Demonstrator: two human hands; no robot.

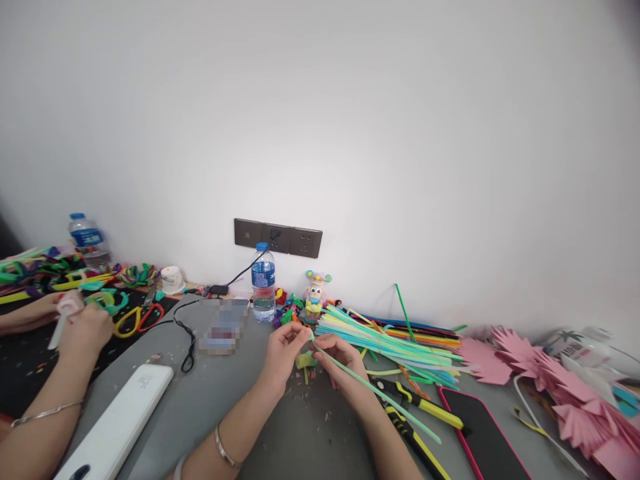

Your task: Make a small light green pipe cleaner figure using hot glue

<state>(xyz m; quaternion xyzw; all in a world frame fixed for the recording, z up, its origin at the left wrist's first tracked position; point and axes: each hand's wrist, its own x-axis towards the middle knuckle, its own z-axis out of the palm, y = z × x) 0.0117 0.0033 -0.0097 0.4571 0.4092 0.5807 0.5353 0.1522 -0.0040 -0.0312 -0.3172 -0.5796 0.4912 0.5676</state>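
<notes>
My left hand pinches the tip of a mint-green pipe cleaner between thumb and fingertips. Close beside it, my right hand has its fingers closed on the same pipe cleaner. The tip looks bent over in a small loop, and the long free end runs down to the right over my right wrist. Below the fingers, a small yellow-green fuzzy piece lies on the grey table. Beyond my right hand rests a bundle of pastel pipe cleaners.
Black-and-yellow pliers and a pink-edged phone lie to the right, near folded pink paper. A water bottle and a figurine stand behind. Left are a white device, scissors and another person's hands.
</notes>
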